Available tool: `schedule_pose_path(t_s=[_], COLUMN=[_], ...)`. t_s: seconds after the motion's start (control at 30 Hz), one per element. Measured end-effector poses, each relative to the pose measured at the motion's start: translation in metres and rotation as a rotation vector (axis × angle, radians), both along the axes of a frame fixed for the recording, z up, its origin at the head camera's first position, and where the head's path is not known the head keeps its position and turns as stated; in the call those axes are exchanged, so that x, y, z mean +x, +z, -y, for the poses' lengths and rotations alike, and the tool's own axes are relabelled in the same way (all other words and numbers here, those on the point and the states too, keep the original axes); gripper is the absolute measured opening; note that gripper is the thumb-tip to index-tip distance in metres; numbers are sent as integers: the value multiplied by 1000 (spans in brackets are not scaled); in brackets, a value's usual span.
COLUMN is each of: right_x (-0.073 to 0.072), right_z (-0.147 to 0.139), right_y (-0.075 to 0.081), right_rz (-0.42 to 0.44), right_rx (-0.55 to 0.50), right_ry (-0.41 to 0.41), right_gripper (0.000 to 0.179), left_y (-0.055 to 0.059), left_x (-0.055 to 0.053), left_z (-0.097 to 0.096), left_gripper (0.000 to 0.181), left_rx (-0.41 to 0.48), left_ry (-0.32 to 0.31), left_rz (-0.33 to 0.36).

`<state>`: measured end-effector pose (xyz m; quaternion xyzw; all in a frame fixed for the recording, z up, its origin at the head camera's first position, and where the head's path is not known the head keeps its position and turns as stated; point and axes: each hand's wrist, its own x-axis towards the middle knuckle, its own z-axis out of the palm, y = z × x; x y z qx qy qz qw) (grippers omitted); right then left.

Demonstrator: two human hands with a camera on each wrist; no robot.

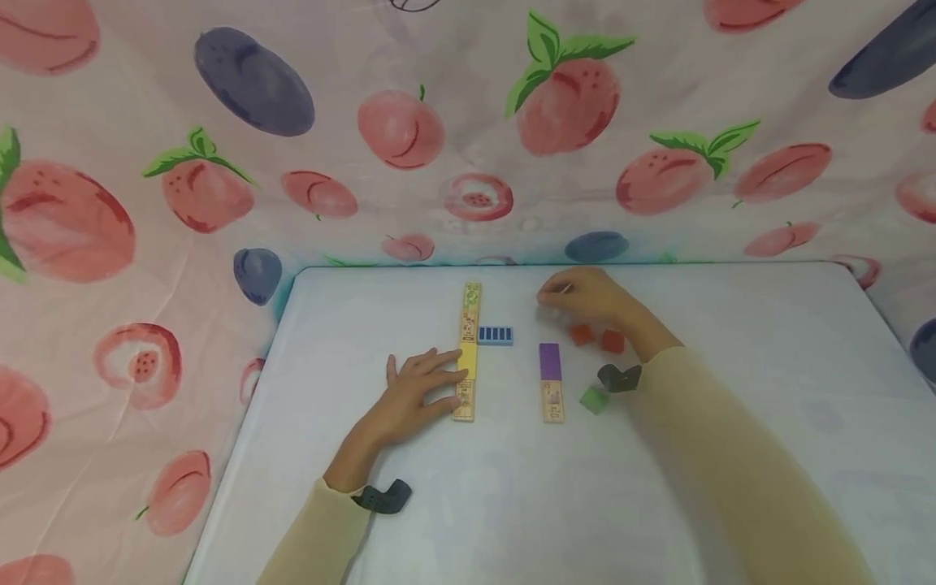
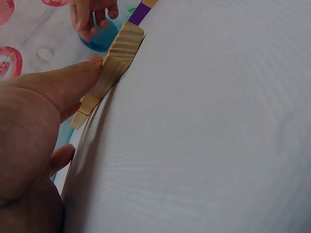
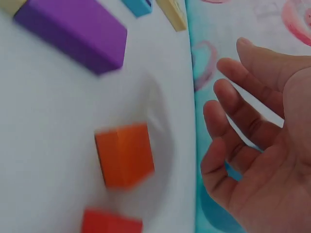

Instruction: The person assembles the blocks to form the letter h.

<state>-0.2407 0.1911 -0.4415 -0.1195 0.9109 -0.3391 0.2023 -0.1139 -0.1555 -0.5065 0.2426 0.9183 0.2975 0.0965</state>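
My left hand (image 1: pixel 415 396) lies at a row of wooden blocks, its spread fingers touching the yellow block (image 1: pixel 468 362) and the printed block (image 1: pixel 464 401) in front of it. In the left wrist view the thumb (image 2: pixel 82 80) presses the side of the row. Farther back in that row is a printed wooden block with a green picture (image 1: pixel 471 296). My right hand (image 1: pixel 585 294) hovers near the table's back edge, fingers loosely bent, holding nothing in the right wrist view. Closest to it are an orange cube (image 3: pixel 125 155) and a red cube (image 1: pixel 613 341).
A light-blue block with dark stripes (image 1: pixel 495 335) touches the row's right side. A purple block (image 1: pixel 550 361) stands end to end with a printed wooden block (image 1: pixel 552 402). A green cube (image 1: pixel 594 399) lies right of them. Behind the white table (image 1: pixel 483 504) hangs a fruit-patterned cloth (image 1: pixel 468 122).
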Motion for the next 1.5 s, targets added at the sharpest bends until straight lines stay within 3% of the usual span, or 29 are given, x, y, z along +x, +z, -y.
schedule_pose_path(t_s=[0.2, 0.5, 0.6, 1.1, 1.5], right_x=[10, 25, 29, 34, 35], right_z=[-19, -38, -42, -46, -48], right_y=[5, 4, 0, -14, -16], right_rz=[-106, -6, 9, -89, -140], right_rx=[103, 206, 215, 227, 228], right_ry=[75, 71, 71, 128, 147], right_gripper=[26, 28, 32, 33, 31], left_y=[0, 3, 3, 0, 1], left_x=[1, 2, 2, 3, 2], left_z=[1, 2, 2, 3, 3], left_gripper=[46, 45, 46, 46, 46], left_rx=[11, 11, 19, 12, 3], left_ry=[-5, 5, 0, -13, -13], left_rz=[1, 7, 7, 4, 16])
